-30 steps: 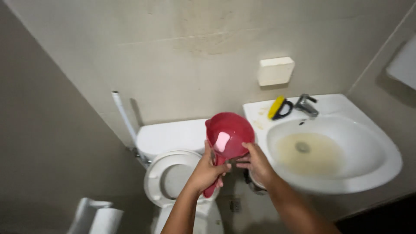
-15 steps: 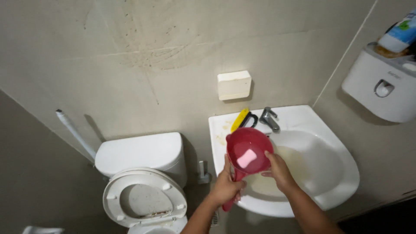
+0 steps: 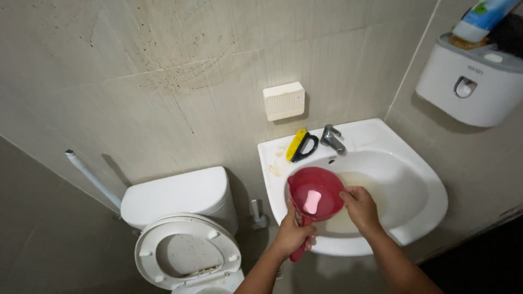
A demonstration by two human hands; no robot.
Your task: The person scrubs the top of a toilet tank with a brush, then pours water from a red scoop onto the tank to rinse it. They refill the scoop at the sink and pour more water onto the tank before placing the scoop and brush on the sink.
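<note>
My left hand (image 3: 294,235) is clenched around the handle of a red plastic dipper (image 3: 315,197), fingers wrapped fully round the grip, with the lower end of the handle showing below the fist. My right hand (image 3: 359,208) grasps the dipper at the right side of its rim, thumb and fingers pinching the edge. The dipper is held roughly level, bowl opening upward, over the front left part of the white washbasin (image 3: 419,179), its rim overlapping the basin's near edge in this view. Inside the bowl lies a small pale pink object (image 3: 311,202); I cannot tell what it is. The basin's inner surface shows a yellowish stain toward the middle, to the right of the dipper. On the back ledge of the basin stands a metal tap (image 3: 331,138), and just beside it, to the left, lies a yellow and black scrubbing brush (image 3: 300,146), with brownish marks on the ledge near it. On the tiled wall above hangs a small cream-coloured box (image 3: 284,100). To the right, on the adjoining wall, a white dispenser (image 3: 469,87) is mounted, with a tube (image 3: 482,19) lying on top of it. To the left of the basin stands a white toilet (image 3: 180,196), seat down and lid off or raised out of sight, bowl soiled. A white pipe (image 3: 91,179) slants along the wall behind the cistern.
</note>
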